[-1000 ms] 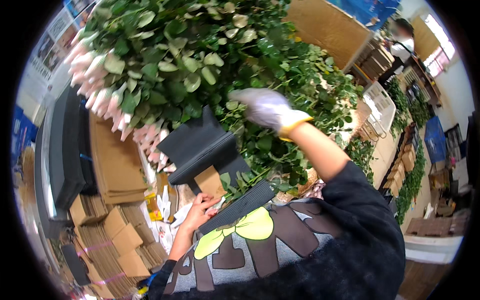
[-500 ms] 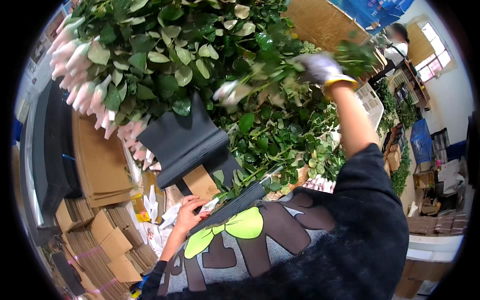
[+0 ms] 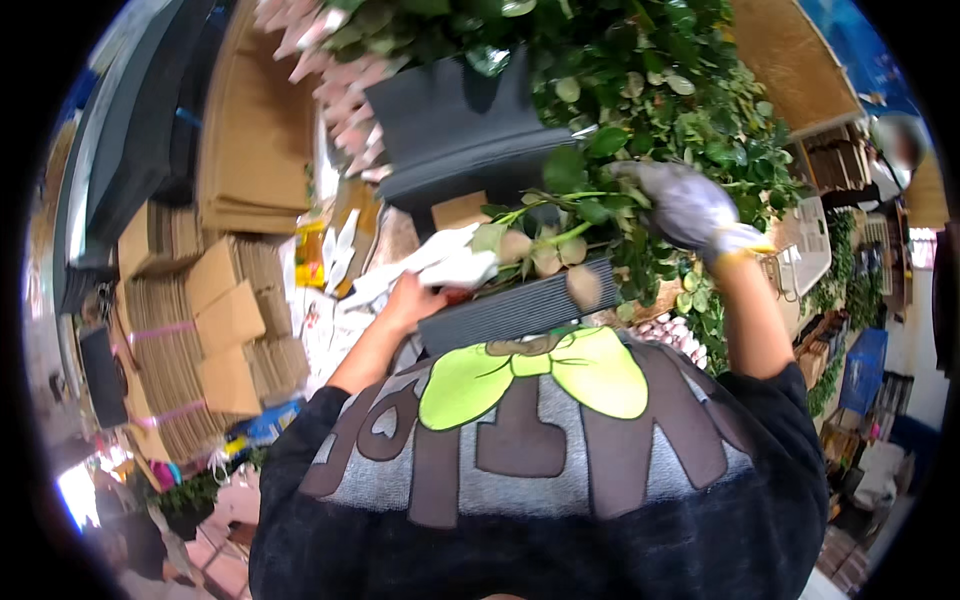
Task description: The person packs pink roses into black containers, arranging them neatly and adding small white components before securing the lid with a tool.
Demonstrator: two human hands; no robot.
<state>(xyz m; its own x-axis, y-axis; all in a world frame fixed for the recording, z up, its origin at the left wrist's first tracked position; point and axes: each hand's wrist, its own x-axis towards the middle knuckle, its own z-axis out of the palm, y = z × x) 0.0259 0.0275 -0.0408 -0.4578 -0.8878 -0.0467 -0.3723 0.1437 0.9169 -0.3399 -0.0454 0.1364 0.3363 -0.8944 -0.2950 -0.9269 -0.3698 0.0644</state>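
In front of my chest, my left hand [image 3: 408,302] is closed at the head end of a few roses, its fingers partly hidden beneath their white-sleeved buds [image 3: 450,262]. My right hand [image 3: 688,205], in a grey glove with a yellow cuff edge, closes round the green rose stems [image 3: 590,200] farther right; motion blurs it. The stems and leaves lie across a black ridged board [image 3: 520,305], buds toward the left. Just beyond stands a black padded holder [image 3: 460,130] with a flap.
A large heap of leafy roses [image 3: 670,90] fills the far side, with pink-sleeved heads [image 3: 350,100] at its left. Folded cardboard boxes [image 3: 170,340] are stacked at left. A white plastic crate [image 3: 805,245] stands at right. Another person [image 3: 890,165] is at the far right.
My right hand has come nearer and lower, bringing roses from over the heap to the ridged board. Their white-sleeved buds now lie at my left hand. The view has turned.
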